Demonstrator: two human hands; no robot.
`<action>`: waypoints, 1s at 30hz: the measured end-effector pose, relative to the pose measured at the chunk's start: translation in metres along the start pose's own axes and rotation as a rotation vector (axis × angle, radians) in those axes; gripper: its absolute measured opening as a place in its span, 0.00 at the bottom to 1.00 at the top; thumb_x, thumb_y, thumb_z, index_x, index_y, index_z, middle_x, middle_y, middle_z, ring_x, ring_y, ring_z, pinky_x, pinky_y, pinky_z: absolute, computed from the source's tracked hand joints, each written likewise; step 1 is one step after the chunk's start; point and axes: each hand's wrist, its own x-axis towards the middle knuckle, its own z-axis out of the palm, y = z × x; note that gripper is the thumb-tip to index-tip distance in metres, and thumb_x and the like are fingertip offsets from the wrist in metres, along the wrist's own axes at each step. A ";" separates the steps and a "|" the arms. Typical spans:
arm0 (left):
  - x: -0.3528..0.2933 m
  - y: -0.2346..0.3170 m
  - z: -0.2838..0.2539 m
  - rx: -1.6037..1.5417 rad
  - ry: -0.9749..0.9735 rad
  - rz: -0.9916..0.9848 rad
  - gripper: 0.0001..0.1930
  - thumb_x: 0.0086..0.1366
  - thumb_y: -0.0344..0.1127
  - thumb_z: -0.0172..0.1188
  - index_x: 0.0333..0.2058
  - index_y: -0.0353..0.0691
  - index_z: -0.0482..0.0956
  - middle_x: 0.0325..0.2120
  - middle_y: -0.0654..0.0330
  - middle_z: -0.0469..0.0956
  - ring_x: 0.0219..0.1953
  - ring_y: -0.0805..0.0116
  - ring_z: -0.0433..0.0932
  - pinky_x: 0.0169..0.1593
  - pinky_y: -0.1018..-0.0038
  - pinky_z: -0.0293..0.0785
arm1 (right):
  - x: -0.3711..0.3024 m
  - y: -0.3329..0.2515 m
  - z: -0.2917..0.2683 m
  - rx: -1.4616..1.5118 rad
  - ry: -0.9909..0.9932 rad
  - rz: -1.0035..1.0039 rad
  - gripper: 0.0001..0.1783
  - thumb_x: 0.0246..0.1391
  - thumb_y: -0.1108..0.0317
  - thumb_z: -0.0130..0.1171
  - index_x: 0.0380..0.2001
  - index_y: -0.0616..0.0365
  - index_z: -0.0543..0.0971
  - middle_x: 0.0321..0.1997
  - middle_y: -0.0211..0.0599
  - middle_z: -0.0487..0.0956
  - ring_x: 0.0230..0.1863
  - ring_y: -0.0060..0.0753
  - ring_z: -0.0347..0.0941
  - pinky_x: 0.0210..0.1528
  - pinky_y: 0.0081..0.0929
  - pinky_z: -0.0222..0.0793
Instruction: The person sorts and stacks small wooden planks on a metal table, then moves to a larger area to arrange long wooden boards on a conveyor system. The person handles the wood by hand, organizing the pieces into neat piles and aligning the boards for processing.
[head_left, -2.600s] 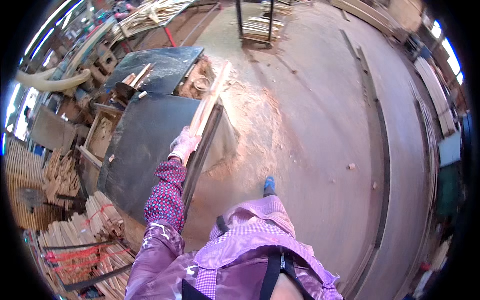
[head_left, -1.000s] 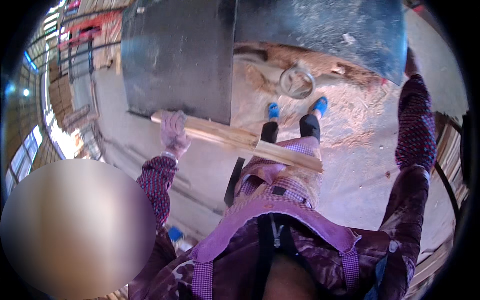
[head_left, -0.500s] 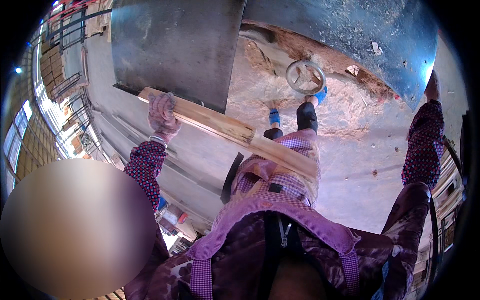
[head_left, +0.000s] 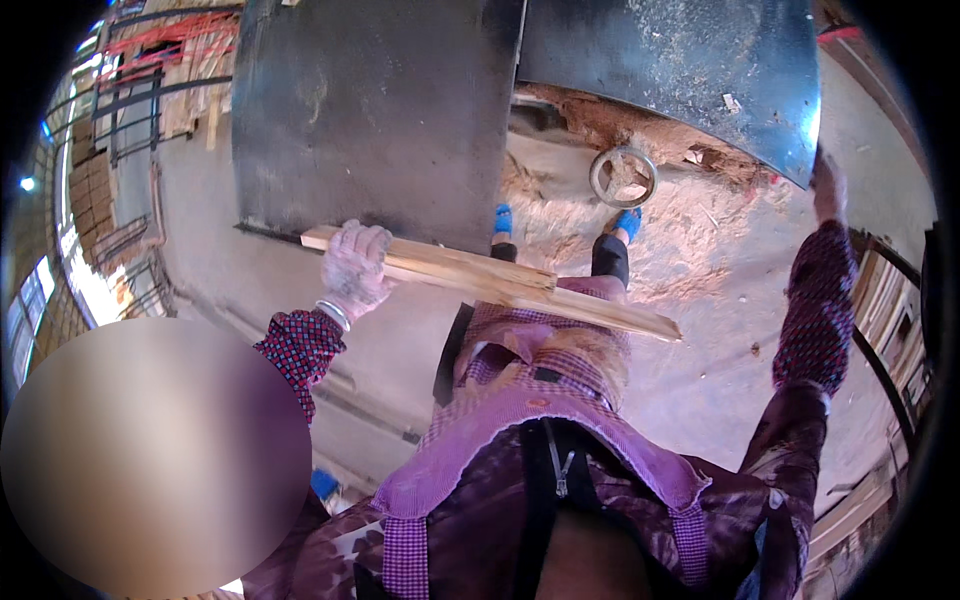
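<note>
My left hand (head_left: 357,270), in a pale, dusty glove, is closed around two wooden strips (head_left: 470,265) near their left end. One strip lies against the other, and the one nearer me reaches farther right, passing in front of my checked apron (head_left: 530,335). Both strips are beside the front edge of a dark metal tabletop (head_left: 370,120). On the far right, my right hand (head_left: 828,192) is at the corner of a second, shinier metal panel (head_left: 680,75). Its fingers are mostly hidden by the panel's edge, so their grip does not show.
A metal handwheel (head_left: 623,177) sits below the gap between the panels. Sawdust (head_left: 680,240) covers the floor around my blue shoes (head_left: 628,222). Stacked timber (head_left: 885,310) stands at the right, with more stacked wood (head_left: 95,195) and racks at the far left.
The strips now lie more level across the view, and their right end has swung away from my body. My left hand keeps its hold. My right hand remains at the panel corner.
</note>
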 end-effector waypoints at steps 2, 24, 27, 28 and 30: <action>0.014 -0.006 -0.004 0.006 0.029 0.090 0.42 0.36 0.52 0.74 0.52 0.43 0.72 0.47 0.59 0.73 0.54 0.55 0.69 0.61 0.57 0.61 | -0.072 0.006 -0.009 0.007 0.139 0.211 0.20 0.61 0.45 0.54 0.34 0.51 0.80 0.31 0.25 0.75 0.32 0.20 0.68 0.35 0.23 0.62; 0.027 -0.026 0.002 -0.189 0.146 0.388 0.25 0.56 0.56 0.64 0.43 0.42 0.74 0.38 0.56 0.78 0.44 0.57 0.79 0.44 0.60 0.75 | -0.599 0.031 0.491 0.812 0.046 0.861 0.11 0.58 0.58 0.59 0.26 0.52 0.78 0.24 0.29 0.78 0.22 0.26 0.73 0.23 0.27 0.68; 0.024 -0.021 -0.015 -0.156 0.135 0.346 0.26 0.57 0.58 0.64 0.44 0.43 0.74 0.39 0.56 0.78 0.43 0.56 0.80 0.43 0.59 0.76 | -0.594 0.023 0.496 0.638 0.169 0.794 0.12 0.57 0.57 0.59 0.27 0.54 0.79 0.24 0.29 0.78 0.22 0.25 0.73 0.22 0.26 0.66; 0.022 -0.022 -0.015 -0.146 0.177 0.353 0.26 0.56 0.58 0.65 0.43 0.44 0.74 0.38 0.56 0.78 0.43 0.56 0.80 0.43 0.59 0.77 | -0.604 0.025 0.506 0.620 0.192 0.778 0.13 0.57 0.57 0.60 0.27 0.54 0.79 0.24 0.29 0.78 0.22 0.25 0.73 0.22 0.25 0.66; 0.025 -0.026 -0.015 -0.134 0.226 0.354 0.27 0.55 0.59 0.65 0.43 0.44 0.73 0.39 0.56 0.79 0.42 0.56 0.80 0.43 0.59 0.77 | -0.608 0.029 0.514 0.627 0.235 0.894 0.13 0.58 0.57 0.60 0.28 0.55 0.79 0.24 0.30 0.78 0.22 0.24 0.73 0.24 0.24 0.68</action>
